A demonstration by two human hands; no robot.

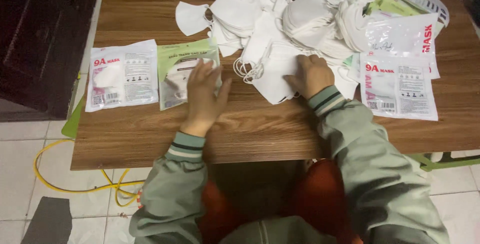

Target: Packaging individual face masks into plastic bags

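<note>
This looks like a small home workplace for packing face masks. A wooden table (260,124) stands on a pale tiled floor (20,174), heaped with loose white masks (280,19) and flat printed mask packets (122,74). A yellow cable (65,186) trails over the tiles, and dark furniture (45,34) stands just beside the table.

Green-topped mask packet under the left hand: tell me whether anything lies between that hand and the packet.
Nothing visible does. The left hand lies flat on the green-topped mask packet, with no other item between them.
</note>
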